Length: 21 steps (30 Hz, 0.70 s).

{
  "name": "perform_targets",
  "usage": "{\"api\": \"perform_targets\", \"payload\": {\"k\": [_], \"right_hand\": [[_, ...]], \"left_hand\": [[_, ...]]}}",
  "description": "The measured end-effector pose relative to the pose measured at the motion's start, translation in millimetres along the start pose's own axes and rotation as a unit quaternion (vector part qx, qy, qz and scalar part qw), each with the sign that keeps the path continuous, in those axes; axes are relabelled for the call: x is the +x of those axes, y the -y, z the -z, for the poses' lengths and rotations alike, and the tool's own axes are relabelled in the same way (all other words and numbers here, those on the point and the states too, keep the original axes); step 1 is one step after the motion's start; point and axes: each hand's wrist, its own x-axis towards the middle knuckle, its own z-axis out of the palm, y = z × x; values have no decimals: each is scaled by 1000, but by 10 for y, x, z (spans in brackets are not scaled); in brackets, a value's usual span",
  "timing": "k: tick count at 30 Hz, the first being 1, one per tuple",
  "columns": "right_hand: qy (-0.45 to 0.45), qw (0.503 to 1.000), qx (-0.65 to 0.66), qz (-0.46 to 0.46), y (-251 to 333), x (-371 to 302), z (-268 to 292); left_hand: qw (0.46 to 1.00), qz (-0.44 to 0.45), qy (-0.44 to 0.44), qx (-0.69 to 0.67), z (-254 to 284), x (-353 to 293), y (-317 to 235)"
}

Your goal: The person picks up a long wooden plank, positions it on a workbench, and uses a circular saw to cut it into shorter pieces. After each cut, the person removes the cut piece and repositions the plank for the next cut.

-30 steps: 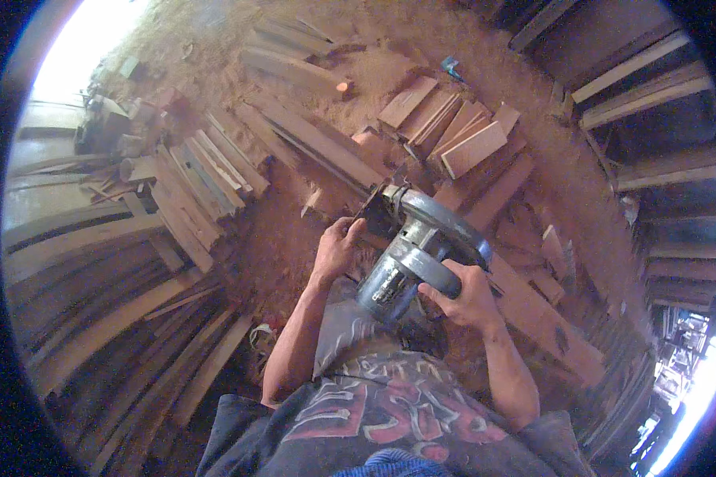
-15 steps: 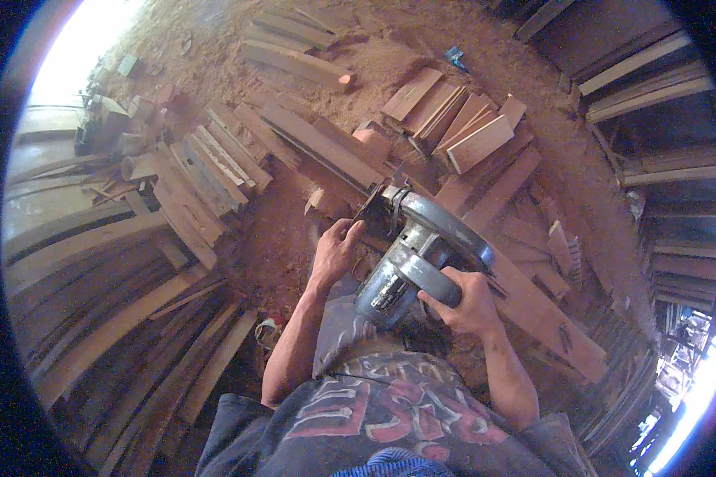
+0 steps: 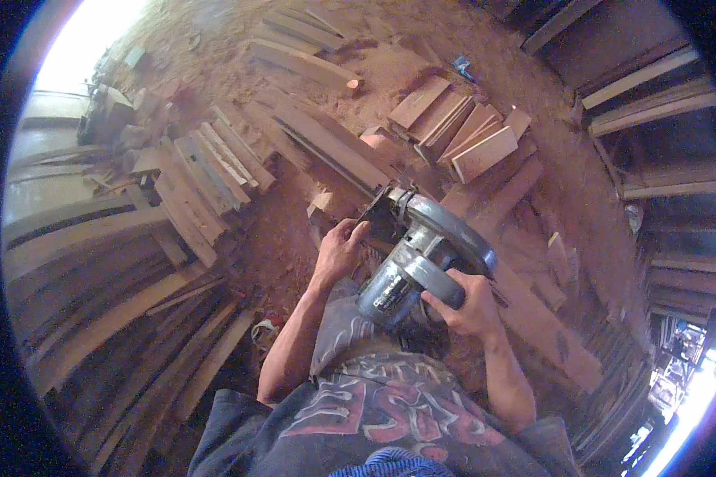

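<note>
1. Nearest: the person's lap and printed dark shirt [image 3: 390, 413]; both forearms rise from the lower edge.
2. Right hand [image 3: 469, 306]: fingers wrapped tight round the rear handle of the grey metal circular saw [image 3: 422, 254].
3. Left hand [image 3: 340, 250]: fingers curled at the saw's front base plate, just beside the workpiece; whether they press the plate or the wood I cannot tell.
4. Saw sits on a long reddish wooden plank [image 3: 533, 318], which runs off to the lower right.
5. Step in hand, as judged: a cut in the plank, saw held with both hands. A further advance would call for a steady push along the plank with the left fingers clear of the blade.
6. Farther: short reddish wooden offcuts [image 3: 461, 131] stacked on sawdust-covered ground [image 3: 278, 215]; grey weathered boards [image 3: 95, 318] at left.
7. Hidden: blade, cut line and trigger finger under the saw housing. Fisheye rim bends and darkens the edges.
</note>
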Motion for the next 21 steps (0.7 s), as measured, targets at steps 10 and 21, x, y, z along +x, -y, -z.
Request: {"api": "perform_targets", "payload": {"k": [10, 21], "right_hand": [[9, 1000, 5, -29, 71, -30, 18], [8, 1000, -15, -19, 22, -32, 9]], "left_hand": [[999, -44, -2, -13, -3, 25, 74], [999, 4, 25, -34, 14, 22, 24]]}}
